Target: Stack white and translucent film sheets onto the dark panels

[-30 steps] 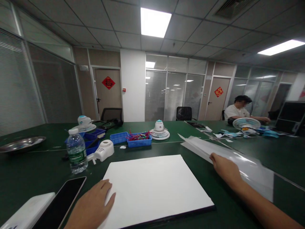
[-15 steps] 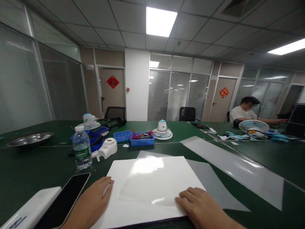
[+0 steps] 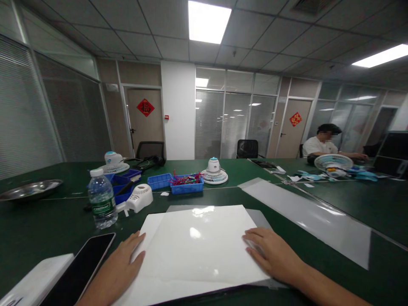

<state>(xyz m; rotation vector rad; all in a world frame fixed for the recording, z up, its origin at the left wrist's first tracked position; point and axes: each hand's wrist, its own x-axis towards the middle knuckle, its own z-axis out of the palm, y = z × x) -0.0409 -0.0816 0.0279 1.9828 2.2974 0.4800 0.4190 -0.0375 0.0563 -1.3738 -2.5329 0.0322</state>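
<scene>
A white sheet [image 3: 145,280] lies flat in front of me, with a glossy clear film [image 3: 197,250] over much of it. My left hand [image 3: 124,261] rests at its left edge, thumb and fingers apart. On the opposite side my right hand [image 3: 270,255] lies over the right edge, its thumb spread from the other fingers. Behind the white sheet a greyish translucent sheet [image 3: 259,217] shows at the upper right corner; the rest of it is covered. Left of my left hand lie a black-screened phone [image 3: 79,267] and a white box-like object [image 3: 41,278].
A water bottle [image 3: 102,202] and a white plastic housing [image 3: 140,197] stand at left. Farther back are blue trays [image 3: 187,188], one with red wires, and a fan part [image 3: 214,174]. A long translucent sheet [image 3: 306,221] lies right. A person [image 3: 321,144] sits beyond.
My right hand has moved forward along the right edge. The translucent sheet at right has shifted left, mostly under the white sheet. My left hand's thumb and fingers are farther apart.
</scene>
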